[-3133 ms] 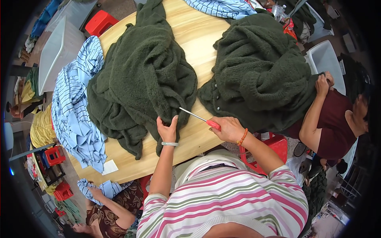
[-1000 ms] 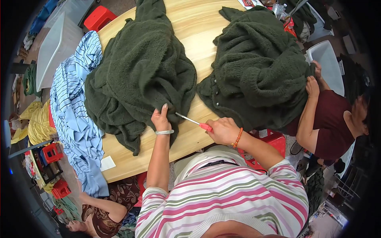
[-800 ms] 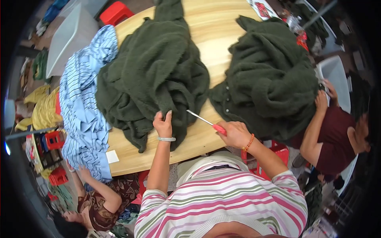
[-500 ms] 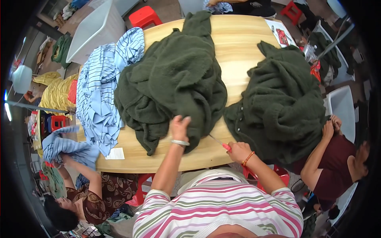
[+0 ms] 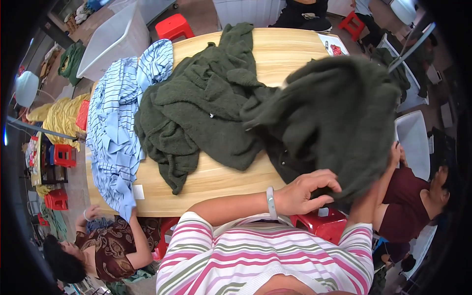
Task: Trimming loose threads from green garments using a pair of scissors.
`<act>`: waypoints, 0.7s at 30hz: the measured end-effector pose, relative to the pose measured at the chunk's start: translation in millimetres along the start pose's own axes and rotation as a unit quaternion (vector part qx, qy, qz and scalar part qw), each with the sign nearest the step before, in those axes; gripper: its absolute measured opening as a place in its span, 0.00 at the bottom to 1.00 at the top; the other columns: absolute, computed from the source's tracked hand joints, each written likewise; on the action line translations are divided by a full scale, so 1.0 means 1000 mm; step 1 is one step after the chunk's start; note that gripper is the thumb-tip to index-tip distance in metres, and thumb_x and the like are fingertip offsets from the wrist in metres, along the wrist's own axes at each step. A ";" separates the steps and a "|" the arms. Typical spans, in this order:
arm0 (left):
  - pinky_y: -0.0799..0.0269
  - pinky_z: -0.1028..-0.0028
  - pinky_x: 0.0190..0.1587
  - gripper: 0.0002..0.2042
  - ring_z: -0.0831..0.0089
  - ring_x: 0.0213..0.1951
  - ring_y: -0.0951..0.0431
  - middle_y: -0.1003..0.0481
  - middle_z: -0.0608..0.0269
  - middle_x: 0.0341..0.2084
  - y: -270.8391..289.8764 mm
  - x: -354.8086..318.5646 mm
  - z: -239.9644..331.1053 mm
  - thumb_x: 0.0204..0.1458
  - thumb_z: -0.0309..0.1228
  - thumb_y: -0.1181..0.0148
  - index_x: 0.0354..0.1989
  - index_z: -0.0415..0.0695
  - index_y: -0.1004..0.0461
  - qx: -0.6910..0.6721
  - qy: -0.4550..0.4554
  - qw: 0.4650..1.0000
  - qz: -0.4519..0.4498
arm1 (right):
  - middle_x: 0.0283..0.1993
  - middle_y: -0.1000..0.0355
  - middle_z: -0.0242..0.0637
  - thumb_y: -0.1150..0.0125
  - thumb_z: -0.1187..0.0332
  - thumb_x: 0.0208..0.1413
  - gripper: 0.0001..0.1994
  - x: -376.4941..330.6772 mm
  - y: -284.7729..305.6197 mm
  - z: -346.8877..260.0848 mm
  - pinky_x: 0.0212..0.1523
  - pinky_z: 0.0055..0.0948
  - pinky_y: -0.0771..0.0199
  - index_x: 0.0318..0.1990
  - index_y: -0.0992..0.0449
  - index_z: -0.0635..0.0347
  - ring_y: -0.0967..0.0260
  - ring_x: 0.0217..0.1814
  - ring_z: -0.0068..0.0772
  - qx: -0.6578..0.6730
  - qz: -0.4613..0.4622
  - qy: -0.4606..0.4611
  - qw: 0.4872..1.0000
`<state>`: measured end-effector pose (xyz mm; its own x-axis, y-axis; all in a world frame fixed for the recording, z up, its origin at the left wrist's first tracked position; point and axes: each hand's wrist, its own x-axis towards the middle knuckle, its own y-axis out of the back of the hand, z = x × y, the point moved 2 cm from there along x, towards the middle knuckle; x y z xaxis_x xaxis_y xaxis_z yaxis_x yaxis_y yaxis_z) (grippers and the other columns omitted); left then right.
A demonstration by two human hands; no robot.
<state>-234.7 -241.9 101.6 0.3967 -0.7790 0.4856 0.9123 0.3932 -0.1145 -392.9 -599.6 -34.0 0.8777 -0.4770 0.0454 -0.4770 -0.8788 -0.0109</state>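
My left hand (image 5: 307,191) is stretched across my front, wearing a pale bangle, its fingers curved and apart. It is at the near edge of a dark green knitted garment (image 5: 339,118), whose raised cloth is smeared by motion on the right side of the table. My right forearm (image 5: 363,206) reaches up to that cloth; the right hand is hidden and blurred there, so its fingers do not show. Another dark green knitted garment (image 5: 196,108) is spread in the table's middle, with a small white spot on it. The red-handled tool does not show.
Blue striped cloth (image 5: 115,118) is heaped at the table's left, by a small white paper (image 5: 138,191). One co-worker (image 5: 113,246) handles it; another (image 5: 408,196) is at the right, hands near the green garment. A white bin (image 5: 115,44) and red stool (image 5: 174,27) stand beyond.
My left hand has left the middle garment and swung right. My right hand, which held a red-handled tool, has moved right, out of sight. The right-hand garment has been lifted and spread leftward.
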 end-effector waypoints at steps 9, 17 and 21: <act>0.36 0.65 0.52 0.18 0.54 0.49 0.33 0.32 0.52 0.45 0.096 -0.033 -0.094 0.41 0.26 0.36 0.43 0.43 0.28 0.363 0.079 0.923 0.102 | 0.54 0.34 0.40 0.58 0.53 0.59 0.22 0.004 -0.056 -0.035 0.58 0.37 0.41 0.54 0.33 0.58 0.37 0.55 0.39 0.392 0.359 -0.096 0.841; 0.47 0.53 0.58 0.30 0.50 0.60 0.44 0.41 0.50 0.57 0.317 -0.103 -0.149 0.40 0.34 0.35 0.54 0.47 0.38 0.687 0.182 0.637 0.299 | 0.22 0.34 0.25 0.45 0.75 0.54 0.13 -0.048 -0.191 0.001 0.27 0.19 0.34 0.47 0.28 0.67 0.37 0.23 0.14 -0.139 0.092 -0.145 0.975; 0.57 0.45 0.61 0.34 0.54 0.65 0.53 0.40 0.53 0.57 0.361 -0.094 -0.155 0.39 0.41 0.33 0.57 0.47 0.38 0.693 0.301 0.606 0.251 | 0.30 0.28 0.35 0.45 0.76 0.52 0.18 -0.075 -0.204 0.009 0.33 0.21 0.30 0.52 0.32 0.67 0.31 0.29 0.20 -0.230 0.048 -0.159 0.959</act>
<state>73.7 -102.8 -119.8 0.9343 -0.2643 0.2394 -0.1339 0.3621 0.9225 -360.9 -384.5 -43.8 0.7639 -0.5985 -0.2413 -0.4612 -0.7679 0.4446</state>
